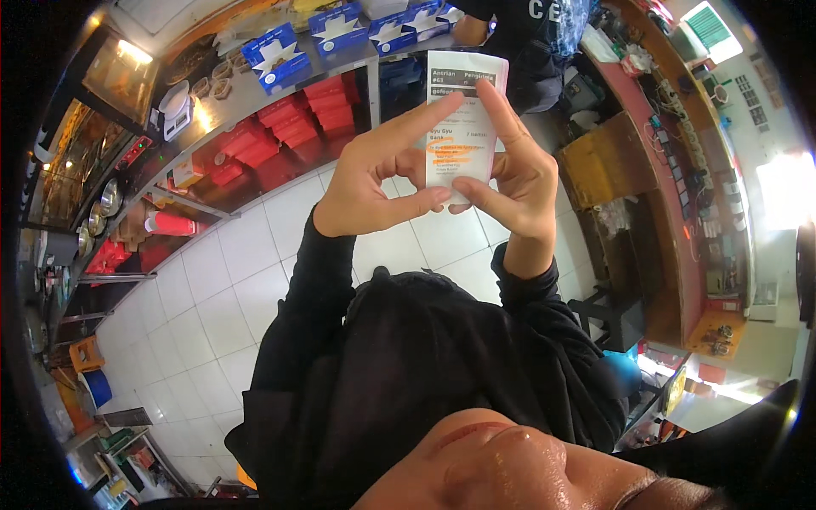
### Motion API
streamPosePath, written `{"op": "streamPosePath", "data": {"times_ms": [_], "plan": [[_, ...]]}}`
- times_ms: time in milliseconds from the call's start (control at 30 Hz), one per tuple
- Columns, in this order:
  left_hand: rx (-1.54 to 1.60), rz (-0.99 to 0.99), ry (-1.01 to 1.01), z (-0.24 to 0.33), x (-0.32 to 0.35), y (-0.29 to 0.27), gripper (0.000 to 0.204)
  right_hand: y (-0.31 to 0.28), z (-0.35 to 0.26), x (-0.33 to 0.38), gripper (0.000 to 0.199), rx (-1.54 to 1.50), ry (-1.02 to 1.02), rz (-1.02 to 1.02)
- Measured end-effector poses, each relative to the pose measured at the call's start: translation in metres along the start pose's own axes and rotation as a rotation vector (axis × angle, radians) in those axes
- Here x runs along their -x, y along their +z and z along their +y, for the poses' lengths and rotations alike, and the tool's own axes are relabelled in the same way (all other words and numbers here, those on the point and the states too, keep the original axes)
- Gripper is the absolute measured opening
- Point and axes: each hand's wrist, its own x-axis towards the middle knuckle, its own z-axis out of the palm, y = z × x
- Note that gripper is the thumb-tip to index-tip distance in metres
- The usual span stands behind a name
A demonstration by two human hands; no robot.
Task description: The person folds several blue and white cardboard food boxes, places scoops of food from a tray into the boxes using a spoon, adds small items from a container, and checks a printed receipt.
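A white printed paper receipt (pixel 446 174) with dark bands at its top and orange marker strokes is held up in front of my chest. My left hand (pixel 378 174) grips its lower left edge with the thumb on the front, its index finger stretched across the upper part. My right hand (pixel 523 178) pinches the lower right side, thumb on the front, index finger reaching up along the right edge. Some of the fingers of both hands are hidden behind the paper.
Blue and white boxes (pixel 276 58) stand on a metal counter above stacked red boxes (pixel 272 136). A white scale (pixel 176 110) sits by a lit glass cabinet (pixel 89 127). Another person in dark clothes (pixel 544 51) stands ahead. Wooden shelving (pixel 608 157) lines the right.
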Motion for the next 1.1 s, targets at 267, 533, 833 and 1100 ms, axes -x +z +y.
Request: {"op": "streamPosePath", "data": {"times_ms": [267, 533, 833, 1100], "plan": [[0.074, -0.069, -0.075, -0.004, -0.023, 0.035, 0.080, -0.042, -0.012, 0.019, 0.072, -0.056, 0.005, -0.004], [0.112, -0.156, -0.034, -0.041, -0.075, 0.128, 0.082, -0.140, -0.030, 0.069, 0.073, -0.065, -0.007, 0.069], [0.216, -0.264, -0.137, -0.114, -0.159, 0.278, 0.086, -0.302, -0.056, 0.138, 0.075, 0.022, 0.066, 0.165], [0.195, -0.278, -0.292, -0.179, -0.219, 0.325, 0.094, -0.399, -0.020, 0.144, 0.078, -0.037, 0.290, 0.226]]}}
